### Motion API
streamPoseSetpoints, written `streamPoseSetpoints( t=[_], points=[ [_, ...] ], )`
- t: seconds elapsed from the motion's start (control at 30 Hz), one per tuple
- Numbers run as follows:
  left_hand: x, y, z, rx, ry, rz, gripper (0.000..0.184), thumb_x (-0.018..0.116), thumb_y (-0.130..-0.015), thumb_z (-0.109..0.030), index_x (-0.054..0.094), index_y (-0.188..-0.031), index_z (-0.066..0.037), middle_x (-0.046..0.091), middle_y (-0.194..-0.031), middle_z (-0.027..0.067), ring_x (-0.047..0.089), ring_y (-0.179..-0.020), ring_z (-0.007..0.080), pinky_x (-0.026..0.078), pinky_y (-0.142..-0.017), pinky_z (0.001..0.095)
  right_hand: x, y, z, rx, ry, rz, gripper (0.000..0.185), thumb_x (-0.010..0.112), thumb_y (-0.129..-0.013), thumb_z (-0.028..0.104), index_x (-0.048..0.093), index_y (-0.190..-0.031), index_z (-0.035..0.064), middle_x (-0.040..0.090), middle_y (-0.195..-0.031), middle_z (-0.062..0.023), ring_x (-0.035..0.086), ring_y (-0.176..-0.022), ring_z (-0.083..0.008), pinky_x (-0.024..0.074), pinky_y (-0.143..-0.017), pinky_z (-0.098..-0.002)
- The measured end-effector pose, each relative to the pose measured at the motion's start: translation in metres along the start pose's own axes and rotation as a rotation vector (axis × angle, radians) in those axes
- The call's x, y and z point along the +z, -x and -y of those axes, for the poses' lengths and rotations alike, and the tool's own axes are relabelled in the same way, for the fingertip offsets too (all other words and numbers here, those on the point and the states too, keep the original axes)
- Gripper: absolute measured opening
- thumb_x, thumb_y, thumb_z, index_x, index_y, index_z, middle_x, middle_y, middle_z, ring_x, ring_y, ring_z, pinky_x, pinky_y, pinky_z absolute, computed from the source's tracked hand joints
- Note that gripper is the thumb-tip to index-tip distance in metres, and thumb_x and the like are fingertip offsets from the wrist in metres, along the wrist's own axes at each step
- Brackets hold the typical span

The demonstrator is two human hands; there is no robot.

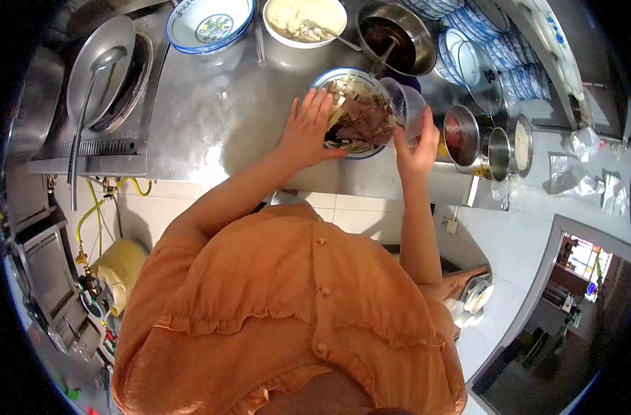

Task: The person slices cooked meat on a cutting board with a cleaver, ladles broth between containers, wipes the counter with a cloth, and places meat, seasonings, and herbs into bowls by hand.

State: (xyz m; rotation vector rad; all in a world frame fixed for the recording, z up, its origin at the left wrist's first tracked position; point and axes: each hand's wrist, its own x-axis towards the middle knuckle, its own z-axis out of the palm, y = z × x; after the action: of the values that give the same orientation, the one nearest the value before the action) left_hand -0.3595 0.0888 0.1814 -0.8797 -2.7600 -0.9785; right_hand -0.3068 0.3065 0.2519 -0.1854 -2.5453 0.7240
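Observation:
In the head view, a blue-and-white bowl [344,74] on the steel counter holds sliced brown meat [367,117] over pale shredded food. My left hand [307,128] lies against the bowl's left side, fingers stretched out and thumb spread along the near edge. On the other side, my right hand [418,145] grips a clear plastic container [413,107], tipped on its side with its mouth toward the meat. Whether anything is left inside the container I cannot tell.
Behind stand a white bowl of creamy food [305,14], a steel pot of dark liquid [405,31] and patterned bowls [212,24]. Steel canisters [462,131] sit at the right, near stacked bowls [512,55]. A wok [98,83] with a ladle [87,104] occupies the left.

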Motion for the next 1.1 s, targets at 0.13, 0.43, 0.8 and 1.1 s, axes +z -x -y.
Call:
streamPoseSetpoints(
  t=[0.13,0.43,0.8,1.1],
  points=[
    [0.002,0.002,0.003,0.017,0.020,-0.005,0.109,0.077,-0.058,-0.053,0.022,-0.137,-0.002,0.025,-0.142,0.0182,0.019,-0.135,0.0341,0.019,-0.105,0.0578,-0.005,-0.001,0.002,-0.054,0.086,0.003,0.071,0.075,-0.070,0.018,0.041,-0.132,0.0065,0.051,-0.113,-0.0185,0.050,-0.103,-0.0330,0.0424,-0.089,-0.0381],
    [-0.002,-0.002,0.009,0.074,0.081,-0.084,0.097,0.077,-0.058,-0.047,0.032,-0.133,-0.005,0.030,-0.139,0.0164,0.023,-0.133,0.0345,0.020,-0.104,0.0574,-0.015,-0.003,0.006,0.148,-0.031,-0.023,0.071,0.075,-0.072,0.018,0.040,-0.132,0.0061,0.051,-0.115,-0.0190,0.049,-0.105,-0.0334,0.0417,-0.089,-0.0386],
    [-0.002,-0.059,-0.013,0.555,-0.069,-0.002,0.043,0.073,-0.065,-0.030,0.062,-0.104,-0.014,0.048,-0.124,0.0104,0.037,-0.124,0.0319,0.027,-0.102,0.0532,-0.014,0.002,-0.001,0.105,-0.025,-0.181,0.069,0.074,-0.072,0.016,0.040,-0.131,0.0034,0.050,-0.115,-0.0196,0.048,-0.108,-0.0339,0.0388,-0.093,-0.0395],
    [-0.003,-0.080,0.034,0.407,0.059,-0.065,0.037,0.066,-0.072,-0.018,0.060,-0.108,-0.010,0.049,-0.125,0.0147,0.040,-0.121,0.0380,0.031,-0.100,0.0540,-0.018,0.007,0.001,0.165,0.127,-0.152,0.072,0.075,-0.071,0.022,0.041,-0.132,0.0051,0.050,-0.117,-0.0207,0.049,-0.107,-0.0352,0.0400,-0.093,-0.0413]
  ],
)
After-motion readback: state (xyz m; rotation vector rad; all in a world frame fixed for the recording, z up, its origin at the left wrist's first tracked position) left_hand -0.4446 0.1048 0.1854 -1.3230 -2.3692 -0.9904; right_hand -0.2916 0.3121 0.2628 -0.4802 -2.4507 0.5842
